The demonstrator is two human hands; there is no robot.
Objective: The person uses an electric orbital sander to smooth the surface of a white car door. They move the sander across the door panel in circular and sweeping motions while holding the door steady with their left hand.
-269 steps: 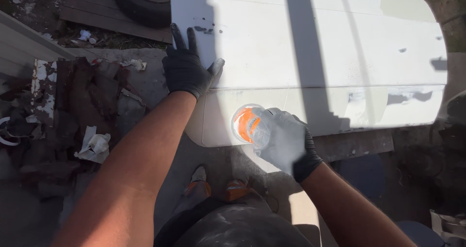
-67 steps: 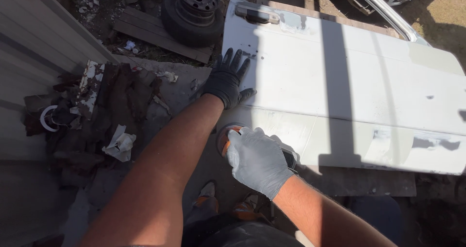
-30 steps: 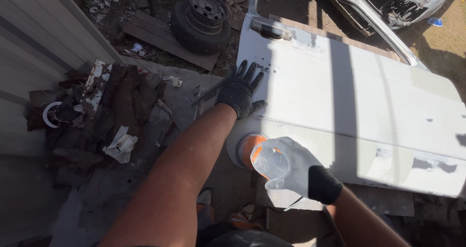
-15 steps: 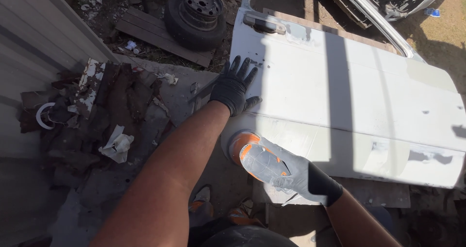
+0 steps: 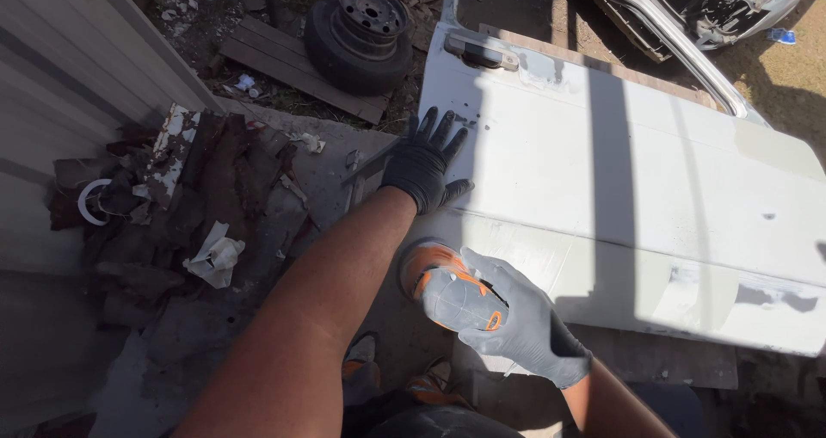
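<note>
A white car door (image 5: pixel 654 197) lies flat in front of me, its handle at the far left corner. My left hand (image 5: pixel 423 163), in a black glove, rests flat with fingers spread on the door's left edge. My right hand (image 5: pixel 520 322), in a grey glove, grips an orange and grey sander (image 5: pixel 443 283) against the door's near left corner. The sander's pad is turned down toward the panel; I cannot see whether it touches.
A spare wheel (image 5: pixel 361 25) lies on wooden boards (image 5: pixel 275 64) beyond the door. Rusty scrap and crumpled paper (image 5: pixel 215 253) pile up at left beside a corrugated metal wall (image 5: pixel 60 77). A stripped car body (image 5: pixel 714 8) stands at the far right. My shoes (image 5: pixel 361 373) show below.
My right hand with the sander has stayed at the door's near left corner, tilting the tool over its edge. The left hand has kept its place on the door. The view has shifted slightly.
</note>
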